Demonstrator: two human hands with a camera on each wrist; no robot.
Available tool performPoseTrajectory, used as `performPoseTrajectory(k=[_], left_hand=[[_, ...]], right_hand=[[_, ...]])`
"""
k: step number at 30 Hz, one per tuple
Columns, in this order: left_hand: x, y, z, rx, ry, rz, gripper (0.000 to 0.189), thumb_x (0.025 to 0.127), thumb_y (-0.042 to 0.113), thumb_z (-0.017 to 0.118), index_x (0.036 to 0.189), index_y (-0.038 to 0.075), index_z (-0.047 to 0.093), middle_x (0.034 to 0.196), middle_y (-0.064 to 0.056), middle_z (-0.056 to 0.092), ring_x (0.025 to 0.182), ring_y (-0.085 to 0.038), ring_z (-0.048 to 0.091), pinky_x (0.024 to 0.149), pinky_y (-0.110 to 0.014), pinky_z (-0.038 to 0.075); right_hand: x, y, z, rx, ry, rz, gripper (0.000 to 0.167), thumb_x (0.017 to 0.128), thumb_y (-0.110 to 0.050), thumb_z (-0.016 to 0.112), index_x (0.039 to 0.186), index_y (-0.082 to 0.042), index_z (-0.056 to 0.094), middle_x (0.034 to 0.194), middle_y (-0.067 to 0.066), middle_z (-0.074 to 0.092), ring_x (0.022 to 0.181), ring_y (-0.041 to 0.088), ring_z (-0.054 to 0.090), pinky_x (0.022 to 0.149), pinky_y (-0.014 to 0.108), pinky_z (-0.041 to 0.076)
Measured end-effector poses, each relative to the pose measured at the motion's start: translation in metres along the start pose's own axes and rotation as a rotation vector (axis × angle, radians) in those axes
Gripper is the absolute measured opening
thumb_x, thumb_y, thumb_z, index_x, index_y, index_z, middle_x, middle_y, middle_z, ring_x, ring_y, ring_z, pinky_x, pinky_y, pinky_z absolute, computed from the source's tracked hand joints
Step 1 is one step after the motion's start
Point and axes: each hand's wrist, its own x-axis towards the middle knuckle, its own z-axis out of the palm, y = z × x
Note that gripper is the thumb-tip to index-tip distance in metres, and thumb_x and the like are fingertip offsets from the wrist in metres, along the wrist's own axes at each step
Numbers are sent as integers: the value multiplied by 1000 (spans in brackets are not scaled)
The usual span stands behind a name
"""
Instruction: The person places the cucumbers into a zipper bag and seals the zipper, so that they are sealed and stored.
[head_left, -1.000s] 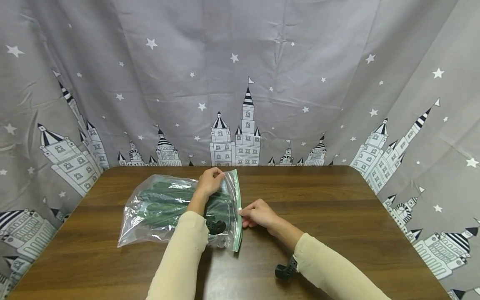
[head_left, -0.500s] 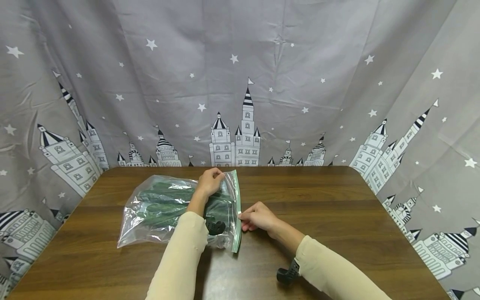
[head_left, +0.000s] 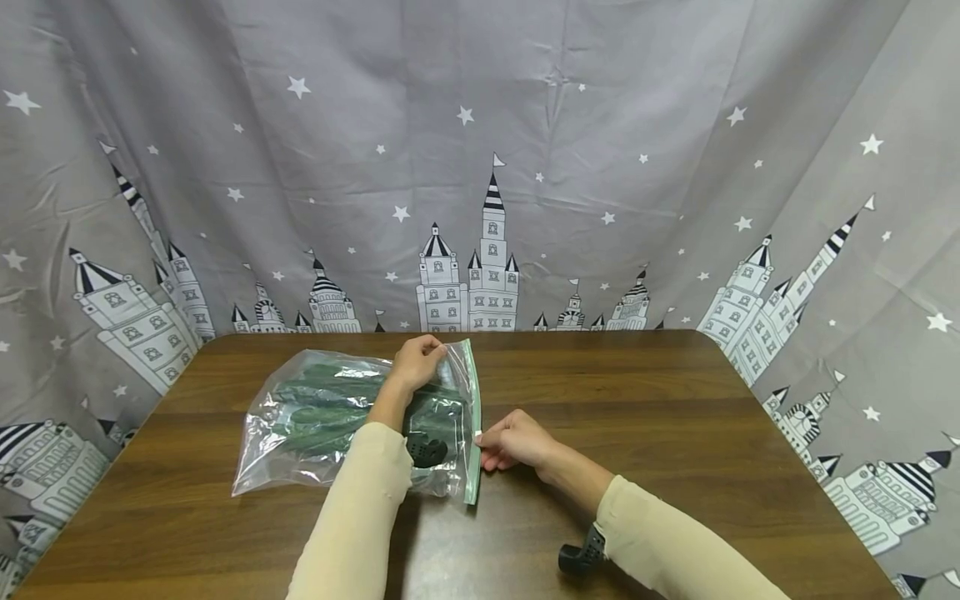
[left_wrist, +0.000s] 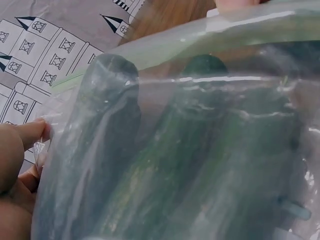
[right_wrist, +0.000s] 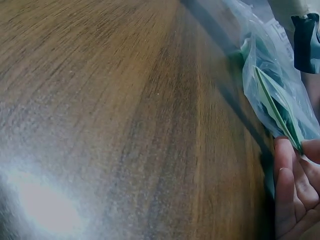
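Observation:
A clear zip bag (head_left: 258, 467) lies on the table with several long dark green cucumbers (left_wrist: 165, 150) inside. Its mouth, edged by a pale green zip strip (head_left: 473, 483), faces right. My left hand (head_left: 417, 365) pinches the bag's far edge close to the mouth; the left wrist view shows thumb and finger on the plastic. At the middle of the strip, my right hand (head_left: 519, 442) pinches the small white slider (head_left: 477, 435) between thumb and fingers. In the right wrist view the strip's two lips (right_wrist: 274, 107) stand apart beyond the fingertips.
The brown wooden table (head_left: 637, 392) extends to both sides of the bag. Behind it hangs a grey curtain (head_left: 600, 125) printed with castles and stars. Black wrist-camera mounts (head_left: 581, 557) sit under both forearms.
My right hand has slid a short way along the zip strip toward the near end, and the white slider has moved with it. The left hand keeps its grip on the far edge.

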Motion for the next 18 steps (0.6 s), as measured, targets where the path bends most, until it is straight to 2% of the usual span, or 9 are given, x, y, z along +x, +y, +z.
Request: performPoseTrajectory(k=[7, 18], left_hand=[[1, -3, -1, -35, -33, -22, 19, 108, 20, 56, 104, 5, 66, 107, -12, 63, 87, -26, 57, 79, -41, 47], [-2, -3, -3, -13, -38, -6, 20, 109, 21, 54, 106, 5, 66, 109, -12, 63, 92, -27, 55, 80, -42, 47]], right_hand=[[-3, -1, 2, -17, 3, -3, 19, 95, -11, 70, 87, 5, 77, 66, 4, 70, 56, 8, 64, 54, 20, 52], [-4, 0, 3, -65, 27, -5, 18, 96, -14, 70, 90, 1, 78, 69, 3, 71, 62, 9, 67, 60, 24, 54]])
